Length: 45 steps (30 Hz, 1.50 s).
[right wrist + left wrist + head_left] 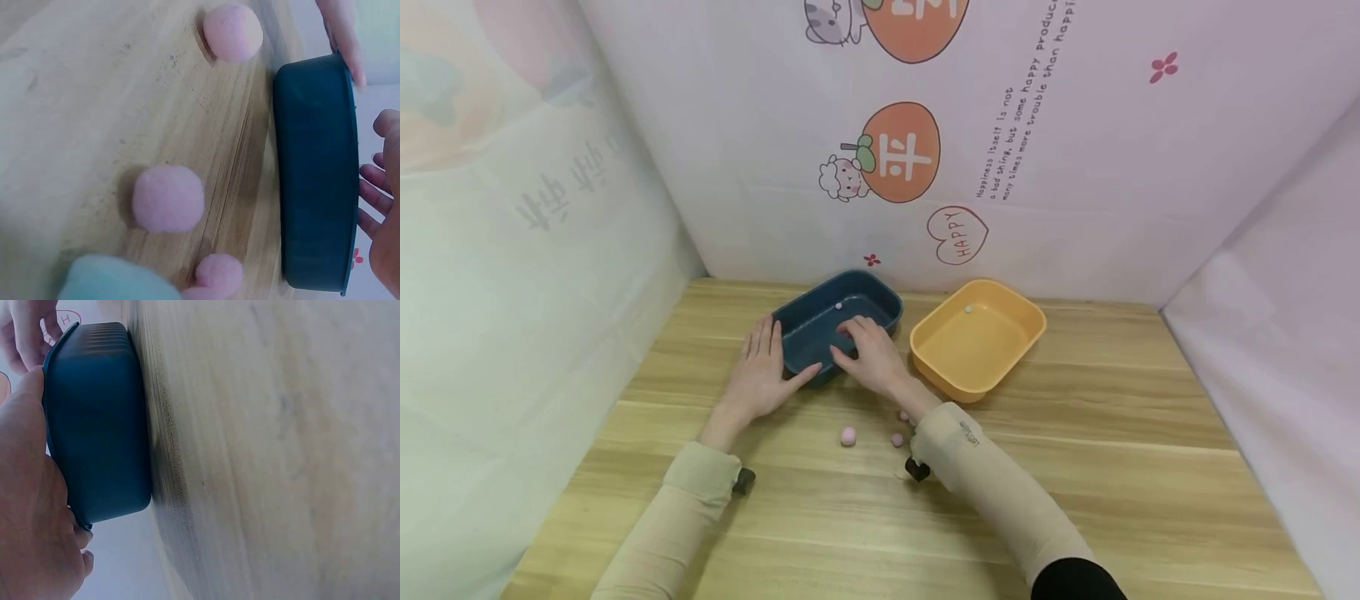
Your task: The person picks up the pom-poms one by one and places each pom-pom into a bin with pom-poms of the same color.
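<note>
A dark blue bin (808, 337) sits at an angle near the back of the table, with a small pale pink ball (838, 306) inside. My left hand (762, 373) rests on its left near corner, fingers stretched along the left end and thumb straight on the near rim. Over the bin's near right side hovers my right hand (874, 357), thumb and fingers apart with nothing seen between them. Fuzzy pink balls lie on the table in front of the bin, among them a larger one (847, 436) and a smaller one (897, 440).
Right of the blue bin stands a yellow bin (977, 342) holding a small pale ball (968, 309). Close to the right wrist camera is a fuzzy light-blue thing (115, 281). Printed white cloth (1075, 233) hangs behind the wooden table (1112, 433) and at both sides.
</note>
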Each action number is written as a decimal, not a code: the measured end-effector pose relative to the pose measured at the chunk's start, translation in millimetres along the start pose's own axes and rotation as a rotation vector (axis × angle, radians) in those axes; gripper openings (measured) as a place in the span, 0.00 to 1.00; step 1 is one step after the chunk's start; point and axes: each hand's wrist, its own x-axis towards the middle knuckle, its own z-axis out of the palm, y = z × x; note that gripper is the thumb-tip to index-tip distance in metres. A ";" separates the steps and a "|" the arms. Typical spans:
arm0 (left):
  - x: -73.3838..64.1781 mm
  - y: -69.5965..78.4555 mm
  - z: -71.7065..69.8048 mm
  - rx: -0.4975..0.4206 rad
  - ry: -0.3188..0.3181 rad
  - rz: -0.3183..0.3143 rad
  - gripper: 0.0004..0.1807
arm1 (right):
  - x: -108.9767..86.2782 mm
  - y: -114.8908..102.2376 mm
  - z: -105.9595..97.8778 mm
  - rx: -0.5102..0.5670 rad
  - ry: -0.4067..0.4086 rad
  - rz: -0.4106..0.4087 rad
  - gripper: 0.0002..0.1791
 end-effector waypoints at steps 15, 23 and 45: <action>-0.6 2.8 -2.0 -0.007 -0.003 0.000 0.68 | -36.0 -10.1 -17.4 0.079 0.019 -0.020 0.18; -1.3 2.5 -1.9 -0.019 -0.004 -0.004 0.68 | -53.5 -18.4 -21.2 0.111 0.013 -0.019 0.20; 1.1 0.6 -0.2 -0.025 -0.004 -0.001 0.68 | -94.7 -17.1 -22.9 0.158 -0.138 0.026 0.41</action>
